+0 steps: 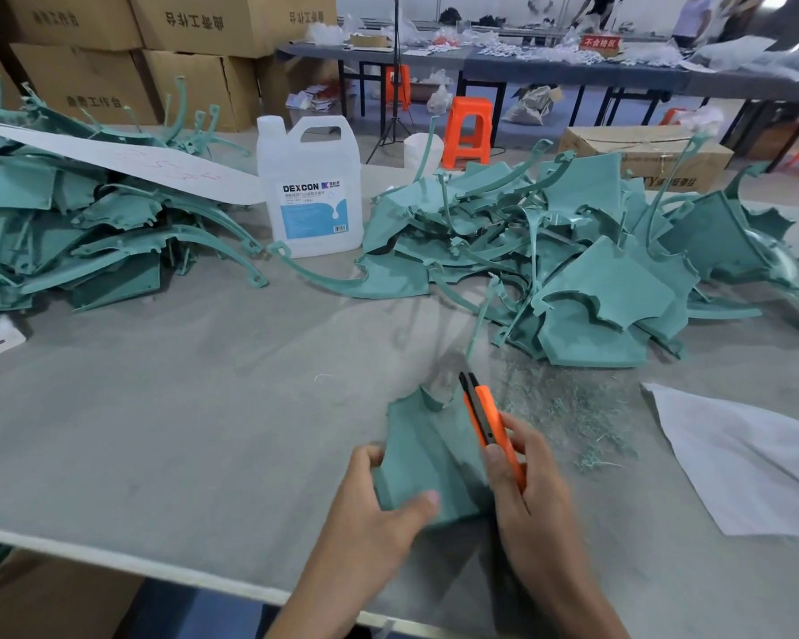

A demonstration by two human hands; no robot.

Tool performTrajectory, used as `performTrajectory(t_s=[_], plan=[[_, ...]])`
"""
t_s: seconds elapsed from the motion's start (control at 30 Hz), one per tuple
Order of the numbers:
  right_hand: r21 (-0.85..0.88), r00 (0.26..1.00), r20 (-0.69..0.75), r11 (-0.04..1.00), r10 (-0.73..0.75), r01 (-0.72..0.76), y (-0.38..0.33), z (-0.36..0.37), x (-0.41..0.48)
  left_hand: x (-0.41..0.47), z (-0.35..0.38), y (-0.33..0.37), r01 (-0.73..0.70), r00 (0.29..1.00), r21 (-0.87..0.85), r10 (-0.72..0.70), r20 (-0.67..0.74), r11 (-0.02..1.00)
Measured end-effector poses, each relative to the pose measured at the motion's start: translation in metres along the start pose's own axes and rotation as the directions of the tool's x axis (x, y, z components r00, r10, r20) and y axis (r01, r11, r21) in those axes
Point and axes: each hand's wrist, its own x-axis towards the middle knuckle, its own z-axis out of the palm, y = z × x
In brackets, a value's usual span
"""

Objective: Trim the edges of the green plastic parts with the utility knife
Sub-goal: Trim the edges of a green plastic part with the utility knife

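- Right hand [531,491] is wrapped round the orange utility knife [485,417], thumb laid along its body, tip aimed away at the part's blurred far edge.
- Just left of it, the left hand [379,495] pinches the flat, matte green part [425,454] by its near corner.
- Curly green shavings [568,408] lie just beyond the right hand, so some trimming looks done.
- Further out to the right sits a tangled right pile [596,269] of thin panels with curved arms, and far to the left a left pile [88,232]. I can't tell which one is trimmed.

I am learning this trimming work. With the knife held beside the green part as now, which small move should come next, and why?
Probably draw the utility knife toward the body along the green part's right edge. The left hand grips the part, and the right hand holds the knife with its tip by the far corner.
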Motion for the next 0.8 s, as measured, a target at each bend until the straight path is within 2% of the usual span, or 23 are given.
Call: performTrajectory(t_s=[0.07,0.13,0.27,0.37,0.4,0.5,0.57,0.67,0.8], plan=[[0.092,0.999,-0.034,0.996,0.024,-0.021,0.003,-0.002,-0.003,-0.002,-0.010,0.002,-0.014,0.985,-0.080,0.000,-0.173,0.997],[0.131,0.997,-0.059,0.991,0.048,-0.040,0.006,-0.010,-0.003,0.003,-0.031,0.006,-0.084,0.947,-0.036,0.068,-0.315,0.996],[0.144,0.995,-0.073,0.988,0.074,-0.063,0.012,-0.022,-0.005,0.015,-0.089,0.019,-0.266,0.852,0.001,0.235,-0.467,0.964],[0.135,0.994,-0.061,0.987,0.093,-0.084,0.017,-0.028,-0.012,0.028,-0.139,0.031,-0.388,0.735,-0.095,0.246,-0.631,0.917],[0.132,0.994,-0.057,0.987,0.097,-0.089,0.019,-0.030,-0.014,0.032,-0.154,0.035,-0.418,0.714,-0.088,0.267,-0.648,0.904],[0.084,0.993,-0.063,0.992,0.103,-0.098,0.025,-0.039,-0.021,0.035,-0.183,0.045,-0.436,0.737,-0.021,0.343,-0.583,0.900],[0.050,0.991,-0.072,0.993,0.111,-0.107,0.026,-0.044,-0.024,0.032,-0.181,0.050,-0.425,0.752,0.102,0.414,-0.514,0.899],[0.077,0.991,-0.064,0.991,0.118,-0.113,0.022,-0.048,-0.025,0.035,-0.146,0.053,-0.411,0.786,0.223,0.467,-0.405,0.884],[0.151,0.994,-0.014,0.983,0.108,-0.105,0.000,-0.048,-0.019,0.057,-0.083,0.047,-0.445,0.816,0.200,0.487,-0.312,0.873]])
